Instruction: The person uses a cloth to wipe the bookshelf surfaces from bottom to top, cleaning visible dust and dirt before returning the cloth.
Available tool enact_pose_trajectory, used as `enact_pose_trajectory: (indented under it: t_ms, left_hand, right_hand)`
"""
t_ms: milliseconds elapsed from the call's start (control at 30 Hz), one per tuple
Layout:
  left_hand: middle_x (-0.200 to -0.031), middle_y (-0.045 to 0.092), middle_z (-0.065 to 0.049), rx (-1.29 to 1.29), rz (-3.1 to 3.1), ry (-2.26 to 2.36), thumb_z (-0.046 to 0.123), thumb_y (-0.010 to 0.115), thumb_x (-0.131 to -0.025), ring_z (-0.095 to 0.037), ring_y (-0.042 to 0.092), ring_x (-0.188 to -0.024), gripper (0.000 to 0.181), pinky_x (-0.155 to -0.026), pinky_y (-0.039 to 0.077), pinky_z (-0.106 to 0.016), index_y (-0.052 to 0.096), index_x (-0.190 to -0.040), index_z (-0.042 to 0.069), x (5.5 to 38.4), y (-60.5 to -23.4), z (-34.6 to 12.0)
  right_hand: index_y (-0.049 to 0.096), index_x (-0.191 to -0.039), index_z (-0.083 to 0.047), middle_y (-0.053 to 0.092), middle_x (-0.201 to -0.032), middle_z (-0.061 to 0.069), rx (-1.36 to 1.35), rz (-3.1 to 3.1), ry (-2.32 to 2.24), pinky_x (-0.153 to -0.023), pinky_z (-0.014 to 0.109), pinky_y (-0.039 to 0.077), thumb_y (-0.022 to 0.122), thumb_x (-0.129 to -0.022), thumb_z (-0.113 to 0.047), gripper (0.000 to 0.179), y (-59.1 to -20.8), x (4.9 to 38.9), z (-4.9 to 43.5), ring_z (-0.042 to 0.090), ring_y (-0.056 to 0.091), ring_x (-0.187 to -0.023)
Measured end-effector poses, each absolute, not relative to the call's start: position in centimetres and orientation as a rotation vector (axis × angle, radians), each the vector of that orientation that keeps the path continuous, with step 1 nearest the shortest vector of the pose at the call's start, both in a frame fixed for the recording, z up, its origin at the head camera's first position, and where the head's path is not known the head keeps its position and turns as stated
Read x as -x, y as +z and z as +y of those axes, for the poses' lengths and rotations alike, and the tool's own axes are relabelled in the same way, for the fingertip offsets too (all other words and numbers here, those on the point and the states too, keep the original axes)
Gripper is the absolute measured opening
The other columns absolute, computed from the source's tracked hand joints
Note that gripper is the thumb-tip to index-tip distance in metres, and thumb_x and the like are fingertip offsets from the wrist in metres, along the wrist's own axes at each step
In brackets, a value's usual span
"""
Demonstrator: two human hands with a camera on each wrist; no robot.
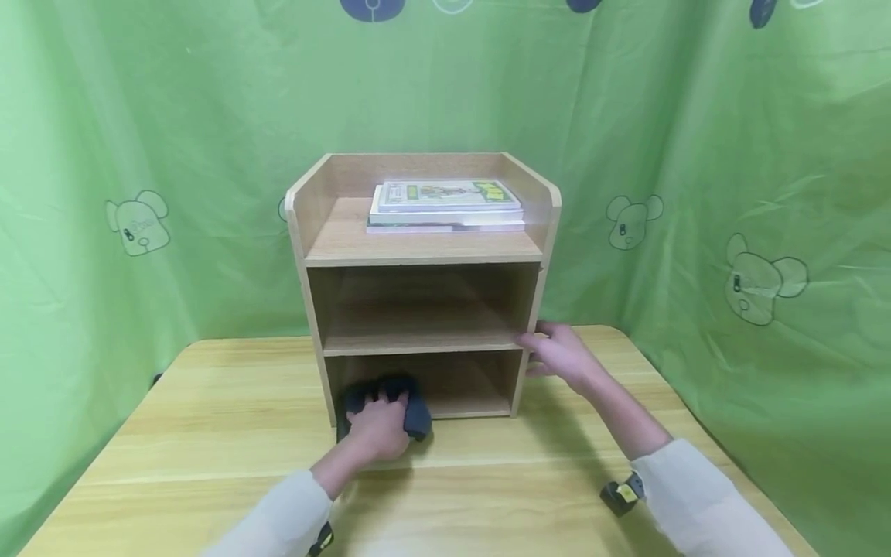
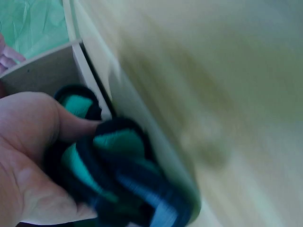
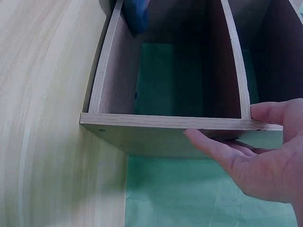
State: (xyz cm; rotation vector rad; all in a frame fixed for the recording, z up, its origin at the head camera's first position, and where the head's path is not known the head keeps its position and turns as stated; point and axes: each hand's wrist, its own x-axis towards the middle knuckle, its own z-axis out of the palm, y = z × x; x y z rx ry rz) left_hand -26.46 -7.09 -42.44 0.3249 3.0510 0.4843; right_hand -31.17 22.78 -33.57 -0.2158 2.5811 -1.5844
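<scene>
A small wooden shelf unit (image 1: pixel 425 346) stands upright on the table, with two open compartments under a top tray. My left hand (image 1: pixel 379 428) grips a bunched dark blue cloth (image 1: pixel 418 414) at the left end of the bottom compartment. Green patches and dark edges show in the folds of the cloth (image 2: pixel 120 142) in the left wrist view, with the thumb pressed against it. At the right side panel, level with the middle board, my right hand (image 1: pixel 560 356) holds the unit. Its thumb lies at the board's front and its fingers rest along the outer face of the panel (image 3: pixel 184 122).
A stack of several thin books (image 1: pixel 448 205) lies in the top tray, bounded by raised side and back walls. The wood-grain table (image 1: pixel 230 418) extends around the unit. Green curtains (image 1: pixel 209 116) with cartoon prints hang behind and on both sides.
</scene>
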Motion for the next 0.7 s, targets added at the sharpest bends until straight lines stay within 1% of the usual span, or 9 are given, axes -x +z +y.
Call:
enact_pose_trajectory:
  t_ms: [100, 167, 333, 467, 533, 700]
  left_hand:
    - [-0.150, 0.045, -0.033, -0.359, 3.065, 0.513, 0.014, 0.070, -0.079, -0.055, 0.041, -0.138, 0.075, -0.105, 0.027, -0.081, 0.049, -0.151, 0.012, 26.3, -42.7, -6.0]
    - [-0.153, 0.042, -0.032, -0.395, 3.044, 0.548, 0.011, 0.069, -0.078, -0.054, 0.038, -0.141, 0.077, -0.108, 0.024, -0.080, 0.047, -0.152, 0.013, 26.4, -42.8, -5.2]
    - [-0.158, 0.037, -0.027, -0.457, 2.955, 0.627, 0.009, 0.069, -0.076, -0.050, 0.033, -0.146, 0.083, -0.114, 0.017, -0.075, 0.044, -0.155, 0.018, 27.0, -42.9, -2.2]
    - [-0.160, 0.037, -0.022, -0.500, 2.945, 0.608, 0.011, 0.074, -0.074, -0.044, 0.032, -0.149, 0.088, -0.116, 0.017, -0.073, 0.043, -0.155, 0.021, 27.1, -43.0, 0.6]
    - [-0.160, 0.038, -0.020, -0.526, 2.955, 0.567, 0.014, 0.076, -0.074, -0.041, 0.032, -0.150, 0.089, -0.117, 0.018, -0.072, 0.042, -0.156, 0.023, 27.0, -43.1, 2.1]
    - [-0.159, 0.041, -0.018, -0.569, 2.974, 0.434, 0.019, 0.074, -0.076, -0.036, 0.032, -0.151, 0.088, -0.116, 0.022, -0.071, 0.039, -0.157, 0.021, 26.4, -43.3, 5.1]
  right_hand:
    - [0.033, -0.151, 0.010, 0.043, -0.150, 0.033, 0.208, 2.583, -1.601, -0.094, 0.047, 0.057, 0.055, -0.101, -0.024, 0.065, -33.7, 31.3, 22.7, 0.051, 0.051, -0.131]
    - [0.035, -0.150, 0.009, 0.045, -0.149, 0.032, 0.207, 2.582, -1.612, -0.093, 0.047, 0.057, 0.055, -0.100, -0.024, 0.063, -33.7, 31.3, 22.5, 0.050, 0.052, -0.131]
    - [0.038, -0.149, 0.009, 0.047, -0.147, 0.032, 0.205, 2.587, -1.617, -0.093, 0.047, 0.057, 0.055, -0.100, -0.024, 0.061, -33.6, 31.2, 22.4, 0.048, 0.055, -0.128]
    - [0.037, -0.149, 0.010, 0.047, -0.146, 0.033, 0.204, 2.580, -1.630, -0.095, 0.050, 0.056, 0.055, -0.100, -0.023, 0.062, -33.6, 31.1, 22.3, 0.049, 0.055, -0.128]
    - [0.036, -0.149, 0.011, 0.047, -0.146, 0.034, 0.202, 2.576, -1.638, -0.094, 0.049, 0.056, 0.055, -0.101, -0.023, 0.062, -33.5, 31.1, 22.3, 0.050, 0.054, -0.128]
    - [0.035, -0.149, 0.012, 0.047, -0.145, 0.035, 0.180, 2.573, -1.656, -0.092, 0.047, 0.058, 0.055, -0.100, -0.021, 0.062, -33.4, 31.0, 22.3, 0.051, 0.054, -0.128]
